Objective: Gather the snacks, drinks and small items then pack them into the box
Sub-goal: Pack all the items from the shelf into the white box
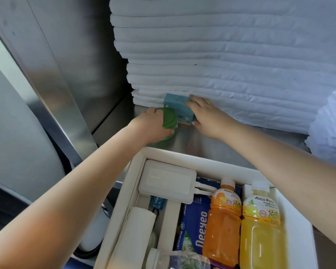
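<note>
The left grip (pixel 153 124) is closed around a round green container (pixel 170 121). The fingers wrap its far edge and the thumb sits on its near side. The container stands on the steel worktop (pixel 202 141), and whether it is lifted clear of the worktop cannot be told.

Just beside it, the right grip (pixel 209 117) holds a small light-blue carton (pixel 177 106). The fingers lie over the carton's top right corner and the thumb is at its near lower corner. The carton touches the green container on its left and stands against the foot of a tall stack of folded white linen (pixel 221 55) at the back of the worktop.

Nearer the person, the open white box (pixel 182 153) sits on the same worktop, with both forearms reaching over it. Inside it are:
- a flat white case (pixel 167 183) at the far left, with short white cords at its right end
- a cream roll (pixel 138 228) below the case
- a blue Deeyeo pack (pixel 195 226) in the middle
- an orange Mogu Mogu bottle (pixel 223 220) lying to the right of the pack
- a yellow Mogu Mogu bottle (pixel 260 228) lying touching the orange one

A steel panel (pixel 76 65) rises at the left.
</note>
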The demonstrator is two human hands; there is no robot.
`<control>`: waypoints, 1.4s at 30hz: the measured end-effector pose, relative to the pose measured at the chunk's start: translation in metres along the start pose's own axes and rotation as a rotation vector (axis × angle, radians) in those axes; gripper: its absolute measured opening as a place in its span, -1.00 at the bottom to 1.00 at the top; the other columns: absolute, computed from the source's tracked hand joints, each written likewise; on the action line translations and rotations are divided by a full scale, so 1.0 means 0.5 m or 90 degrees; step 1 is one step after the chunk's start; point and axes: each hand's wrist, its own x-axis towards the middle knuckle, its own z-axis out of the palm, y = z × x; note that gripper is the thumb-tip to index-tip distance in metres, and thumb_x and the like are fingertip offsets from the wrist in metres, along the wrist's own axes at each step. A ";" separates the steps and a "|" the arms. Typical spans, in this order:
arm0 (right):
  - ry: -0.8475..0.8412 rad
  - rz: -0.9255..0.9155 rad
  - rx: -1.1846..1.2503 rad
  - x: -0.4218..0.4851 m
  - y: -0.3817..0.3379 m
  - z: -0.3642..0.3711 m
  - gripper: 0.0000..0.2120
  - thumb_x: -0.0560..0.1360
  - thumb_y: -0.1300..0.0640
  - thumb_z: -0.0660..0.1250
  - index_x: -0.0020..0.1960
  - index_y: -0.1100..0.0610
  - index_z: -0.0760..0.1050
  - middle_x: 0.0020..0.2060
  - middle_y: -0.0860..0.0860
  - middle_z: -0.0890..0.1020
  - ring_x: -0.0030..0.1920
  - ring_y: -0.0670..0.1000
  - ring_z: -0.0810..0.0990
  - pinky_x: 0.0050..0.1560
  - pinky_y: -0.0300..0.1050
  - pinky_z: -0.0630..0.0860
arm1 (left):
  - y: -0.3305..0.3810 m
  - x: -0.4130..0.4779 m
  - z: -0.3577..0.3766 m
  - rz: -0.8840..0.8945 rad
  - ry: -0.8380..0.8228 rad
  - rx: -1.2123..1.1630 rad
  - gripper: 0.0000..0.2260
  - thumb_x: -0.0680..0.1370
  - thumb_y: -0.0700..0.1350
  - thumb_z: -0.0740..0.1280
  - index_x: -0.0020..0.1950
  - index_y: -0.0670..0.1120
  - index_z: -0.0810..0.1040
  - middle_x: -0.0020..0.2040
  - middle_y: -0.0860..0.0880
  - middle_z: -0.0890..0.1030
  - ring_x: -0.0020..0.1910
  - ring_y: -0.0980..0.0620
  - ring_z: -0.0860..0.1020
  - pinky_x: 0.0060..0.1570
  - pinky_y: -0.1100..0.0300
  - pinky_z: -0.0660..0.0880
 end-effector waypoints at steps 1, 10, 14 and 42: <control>-0.001 -0.002 0.002 0.002 0.001 0.001 -0.38 0.53 0.23 0.25 0.51 0.22 0.06 0.53 0.16 0.03 0.51 0.13 0.04 0.46 0.00 0.11 | -0.002 0.009 0.004 0.000 -0.015 0.026 -0.38 0.52 0.13 0.27 0.47 -0.12 0.17 0.39 -0.16 0.27 0.34 -0.17 0.29 0.24 0.03 0.32; 0.041 -0.031 -0.048 0.009 -0.001 0.003 -0.45 0.49 0.20 0.32 0.43 0.25 0.23 0.34 0.19 0.34 0.30 0.19 0.29 0.25 0.09 0.34 | -0.018 0.046 0.013 0.020 0.000 0.014 -0.32 0.50 0.15 0.32 0.46 -0.14 0.13 0.37 -0.17 0.28 0.26 -0.16 0.39 0.18 0.02 0.40; 0.047 -0.019 -0.042 0.010 0.004 0.004 -0.40 0.52 0.22 0.26 0.52 0.08 0.16 0.38 0.16 0.30 0.33 0.18 0.26 0.26 0.10 0.35 | -0.028 0.050 0.020 0.034 0.028 -0.012 -0.29 0.47 0.15 0.36 0.48 -0.09 0.13 0.34 -0.16 0.26 0.24 -0.16 0.40 0.13 0.06 0.40; -0.030 0.031 0.125 -0.006 0.001 -0.019 -0.49 0.61 0.21 0.15 0.52 0.01 0.15 0.49 0.10 0.16 0.46 0.16 0.15 0.43 0.13 0.14 | 0.048 -0.243 -0.063 0.236 0.201 -0.204 -0.27 0.21 0.28 0.38 0.35 0.15 0.34 0.22 0.21 0.37 0.24 0.17 0.37 0.20 0.28 0.36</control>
